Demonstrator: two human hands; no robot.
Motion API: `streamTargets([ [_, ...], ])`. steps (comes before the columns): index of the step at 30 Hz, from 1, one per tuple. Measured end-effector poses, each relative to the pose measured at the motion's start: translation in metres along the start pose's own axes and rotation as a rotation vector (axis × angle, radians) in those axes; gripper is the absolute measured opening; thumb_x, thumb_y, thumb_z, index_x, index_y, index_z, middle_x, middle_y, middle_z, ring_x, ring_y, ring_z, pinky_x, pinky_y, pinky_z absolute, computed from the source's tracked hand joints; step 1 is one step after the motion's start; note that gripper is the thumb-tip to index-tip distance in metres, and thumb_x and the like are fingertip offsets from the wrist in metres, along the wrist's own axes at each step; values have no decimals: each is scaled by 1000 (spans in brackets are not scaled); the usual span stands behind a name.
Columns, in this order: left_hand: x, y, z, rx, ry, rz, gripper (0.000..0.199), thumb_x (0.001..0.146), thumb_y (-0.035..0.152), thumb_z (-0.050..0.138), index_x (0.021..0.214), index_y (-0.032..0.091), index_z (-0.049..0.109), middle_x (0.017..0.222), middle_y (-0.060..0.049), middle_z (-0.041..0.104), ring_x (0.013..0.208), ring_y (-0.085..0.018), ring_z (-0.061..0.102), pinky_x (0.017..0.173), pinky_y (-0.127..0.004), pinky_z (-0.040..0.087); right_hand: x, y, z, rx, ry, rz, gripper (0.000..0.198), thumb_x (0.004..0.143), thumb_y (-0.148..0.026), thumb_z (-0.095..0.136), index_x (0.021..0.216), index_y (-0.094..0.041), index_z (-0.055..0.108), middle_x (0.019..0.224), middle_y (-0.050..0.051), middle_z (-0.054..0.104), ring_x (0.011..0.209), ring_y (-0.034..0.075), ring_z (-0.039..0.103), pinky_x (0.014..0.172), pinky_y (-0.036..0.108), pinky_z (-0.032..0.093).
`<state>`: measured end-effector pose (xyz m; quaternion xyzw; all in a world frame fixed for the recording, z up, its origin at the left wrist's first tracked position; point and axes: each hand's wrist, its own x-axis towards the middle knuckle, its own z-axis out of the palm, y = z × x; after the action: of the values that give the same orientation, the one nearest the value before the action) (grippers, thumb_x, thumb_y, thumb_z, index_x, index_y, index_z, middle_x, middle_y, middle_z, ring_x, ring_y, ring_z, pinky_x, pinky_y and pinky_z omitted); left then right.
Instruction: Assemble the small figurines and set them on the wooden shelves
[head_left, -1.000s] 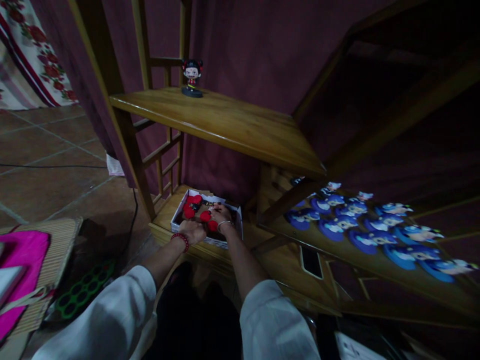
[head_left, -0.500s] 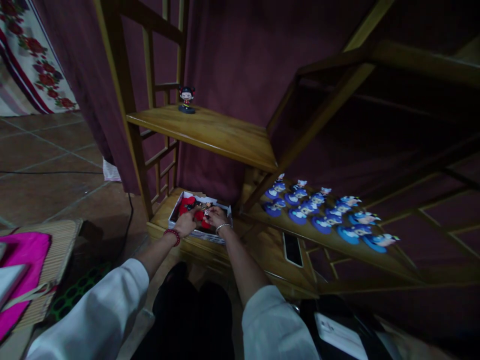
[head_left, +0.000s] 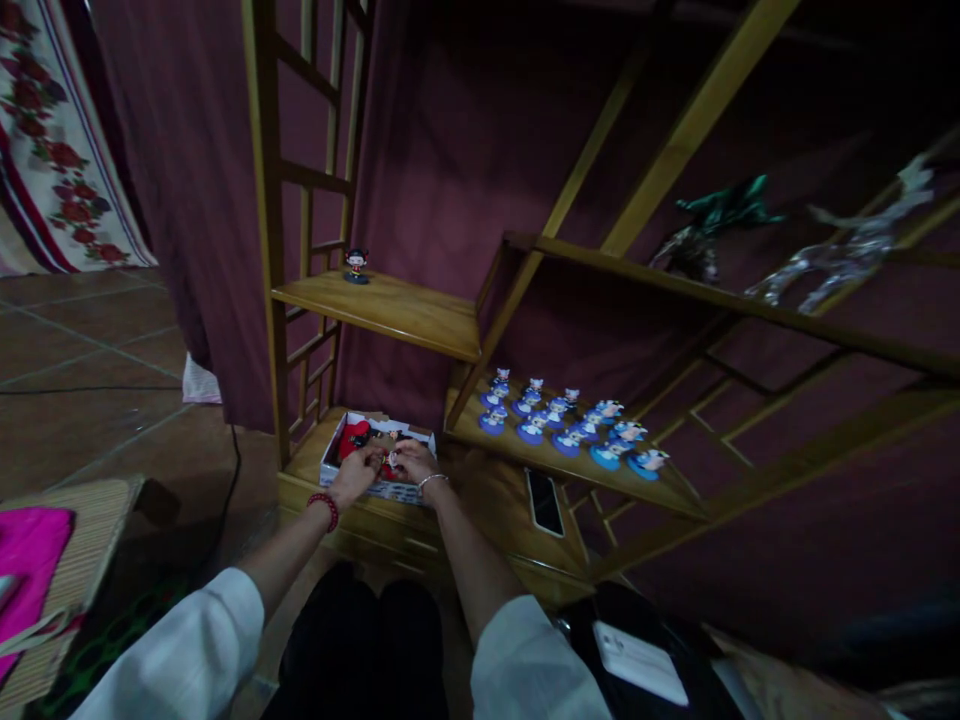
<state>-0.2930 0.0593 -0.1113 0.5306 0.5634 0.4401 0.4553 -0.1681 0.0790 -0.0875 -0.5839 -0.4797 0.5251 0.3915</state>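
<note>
A shallow white cardboard box (head_left: 327, 468) stands on the low wooden shelf, holding red pieces (head_left: 349, 440) and small dark-haired figurines. Over the box, a small figurine (head_left: 391, 460) with a pale face shows between my two hands. My right hand (head_left: 417, 462), with a pale bracelet at the wrist, pinches it from the right. On its other side, my left hand (head_left: 358, 473), wearing a red bead bracelet, has its fingers closed at the figurine. The fingertips are partly hidden, and details are small.
One dark-haired figurine (head_left: 356, 266) stands on the upper shelf (head_left: 390, 305). Rows of blue and purple figurines (head_left: 568, 438) fill the right shelf. A phone (head_left: 545, 502) lies below them. Clear animal ornament (head_left: 840, 250) stands higher right. A bamboo-topped table (head_left: 82, 560) is at left.
My view has shifted, bringing the ornaments at upper right into sight. My left hand's fingers have closed in toward the small figurine at my right hand.
</note>
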Motion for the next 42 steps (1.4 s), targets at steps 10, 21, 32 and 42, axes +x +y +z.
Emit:
streamTargets([
  [10, -39, 23, 13, -450, 8, -96, 6, 67, 7, 61, 71, 11, 59, 53, 2, 59, 49, -10, 56, 56, -22, 47, -38, -11, -10, -44, 7, -64, 21, 59, -15, 67, 78, -21, 64, 57, -5, 61, 46, 8, 53, 44, 18, 43],
  [21, -68, 19, 15, -646, 98, -152, 15, 72, -3, 57, 74, 12, 51, 63, 1, 61, 59, -8, 62, 70, -24, 52, -54, 5, -10, 78, -31, -65, 23, 62, -14, 69, 84, -15, 65, 73, 2, 66, 49, 5, 54, 43, 14, 42],
  [32, -82, 22, 17, -758, 87, -173, 16, 75, -4, 52, 79, 11, 51, 72, -3, 63, 62, -9, 64, 75, -26, 52, -67, 3, -16, 112, -76, -95, 27, 60, -18, 71, 86, -14, 66, 72, 1, 67, 52, 4, 54, 47, 14, 40],
  [42, -87, 24, 20, -761, 84, -197, 14, 74, -3, 53, 73, 11, 53, 64, -1, 62, 58, -10, 62, 73, -27, 53, -72, 1, -24, 128, -78, -103, 30, 57, -19, 73, 86, -17, 67, 78, 1, 68, 62, 8, 58, 52, 16, 44],
])
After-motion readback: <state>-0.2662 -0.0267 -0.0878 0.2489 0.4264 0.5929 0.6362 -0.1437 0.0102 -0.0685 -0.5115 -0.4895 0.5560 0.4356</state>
